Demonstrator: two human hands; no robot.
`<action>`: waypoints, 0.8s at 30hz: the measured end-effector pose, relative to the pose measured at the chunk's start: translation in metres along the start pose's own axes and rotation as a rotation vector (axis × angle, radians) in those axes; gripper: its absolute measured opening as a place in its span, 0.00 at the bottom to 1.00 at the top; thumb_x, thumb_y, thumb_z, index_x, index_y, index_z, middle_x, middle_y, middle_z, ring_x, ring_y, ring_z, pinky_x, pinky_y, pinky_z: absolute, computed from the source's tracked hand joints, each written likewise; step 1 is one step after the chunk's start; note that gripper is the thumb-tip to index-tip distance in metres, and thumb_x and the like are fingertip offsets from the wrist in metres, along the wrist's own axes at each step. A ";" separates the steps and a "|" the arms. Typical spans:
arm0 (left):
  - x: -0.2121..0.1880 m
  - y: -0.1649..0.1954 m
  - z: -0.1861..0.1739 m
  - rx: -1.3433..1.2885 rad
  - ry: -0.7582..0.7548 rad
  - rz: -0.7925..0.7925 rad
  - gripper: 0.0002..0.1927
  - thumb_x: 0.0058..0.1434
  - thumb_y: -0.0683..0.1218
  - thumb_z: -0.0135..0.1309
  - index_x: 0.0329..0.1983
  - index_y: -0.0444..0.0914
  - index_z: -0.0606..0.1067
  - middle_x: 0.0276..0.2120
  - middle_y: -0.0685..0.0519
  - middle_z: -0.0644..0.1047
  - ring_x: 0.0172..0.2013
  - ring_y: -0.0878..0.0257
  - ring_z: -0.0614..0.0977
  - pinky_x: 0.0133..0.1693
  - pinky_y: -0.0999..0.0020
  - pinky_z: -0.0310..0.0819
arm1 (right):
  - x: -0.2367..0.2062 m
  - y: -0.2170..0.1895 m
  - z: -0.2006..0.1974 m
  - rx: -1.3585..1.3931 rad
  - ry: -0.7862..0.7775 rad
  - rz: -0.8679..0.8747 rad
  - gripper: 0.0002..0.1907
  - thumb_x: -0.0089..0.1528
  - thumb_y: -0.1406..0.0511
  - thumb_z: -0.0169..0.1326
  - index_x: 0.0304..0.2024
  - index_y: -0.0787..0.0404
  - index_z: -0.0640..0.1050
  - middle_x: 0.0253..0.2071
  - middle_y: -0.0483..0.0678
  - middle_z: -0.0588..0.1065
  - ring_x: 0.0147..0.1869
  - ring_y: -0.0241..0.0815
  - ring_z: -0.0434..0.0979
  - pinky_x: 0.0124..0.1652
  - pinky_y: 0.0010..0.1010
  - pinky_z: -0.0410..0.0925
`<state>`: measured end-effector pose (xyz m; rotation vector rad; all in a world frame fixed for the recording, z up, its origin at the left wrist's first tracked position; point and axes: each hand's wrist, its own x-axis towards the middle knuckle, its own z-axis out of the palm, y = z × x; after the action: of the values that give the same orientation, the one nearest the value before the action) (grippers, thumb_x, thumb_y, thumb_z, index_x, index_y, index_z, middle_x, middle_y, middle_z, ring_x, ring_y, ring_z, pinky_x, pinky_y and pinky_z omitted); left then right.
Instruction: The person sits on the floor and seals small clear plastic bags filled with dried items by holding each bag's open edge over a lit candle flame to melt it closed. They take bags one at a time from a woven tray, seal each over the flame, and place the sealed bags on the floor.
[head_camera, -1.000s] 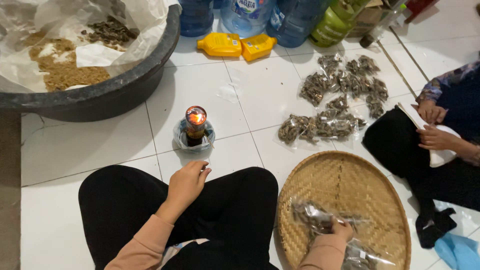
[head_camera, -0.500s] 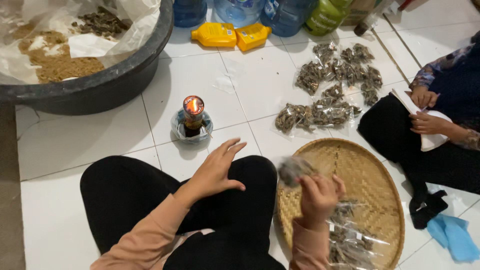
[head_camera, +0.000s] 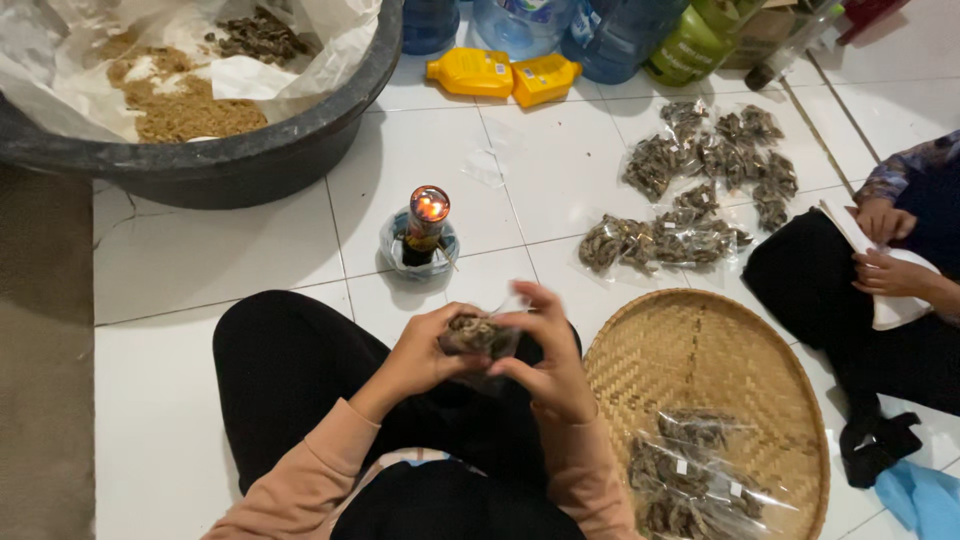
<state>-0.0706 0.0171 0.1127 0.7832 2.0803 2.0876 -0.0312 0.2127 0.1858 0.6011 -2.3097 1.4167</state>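
Together, the left hand (head_camera: 425, 355) and right hand (head_camera: 548, 360) grasp a small clear plastic packet (head_camera: 478, 337) of dark dried bits, held between them above the lap, with fingers pinched on its edges from both sides. Just beyond the knees a small oil lamp (head_camera: 428, 222) burns in a glass dish on the white tile floor (head_camera: 250, 260). To the right lies a round woven bamboo tray (head_camera: 700, 350) holding a few more filled packets (head_camera: 690, 475) at its near edge. Farther out, sealed packets (head_camera: 690, 190) are spread over the tiles. At upper left a big dark basin (head_camera: 300, 140), lined with plastic sheet, holds brown grainy stuff and a heap of dark dried pieces. Another person's hands (head_camera: 885, 245) rest on white paper at right.
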 end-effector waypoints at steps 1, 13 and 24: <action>-0.002 -0.005 0.000 0.025 0.018 -0.089 0.27 0.49 0.46 0.71 0.52 0.37 0.76 0.41 0.51 0.83 0.41 0.67 0.84 0.46 0.68 0.79 | 0.003 0.010 0.005 0.029 -0.080 0.010 0.23 0.48 0.70 0.68 0.46 0.62 0.79 0.63 0.57 0.66 0.66 0.56 0.69 0.60 0.44 0.66; -0.033 -0.100 -0.002 0.178 -0.019 -0.205 0.34 0.43 0.46 0.74 0.54 0.37 0.75 0.42 0.48 0.81 0.42 0.61 0.82 0.44 0.65 0.77 | -0.037 0.089 0.043 -0.321 -0.294 0.112 0.10 0.50 0.67 0.70 0.30 0.62 0.82 0.57 0.58 0.71 0.55 0.56 0.73 0.51 0.40 0.69; -0.032 -0.097 0.025 -0.097 0.261 -0.011 0.17 0.56 0.42 0.69 0.44 0.35 0.75 0.48 0.50 0.80 0.45 0.64 0.81 0.49 0.68 0.76 | -0.034 0.073 0.017 0.001 -0.185 0.272 0.10 0.58 0.69 0.64 0.43 0.63 0.81 0.44 0.52 0.78 0.43 0.47 0.82 0.42 0.28 0.75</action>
<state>-0.0610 0.0330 0.0092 0.5090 2.0749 2.3761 -0.0430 0.2329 0.1065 0.4481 -2.6184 1.5380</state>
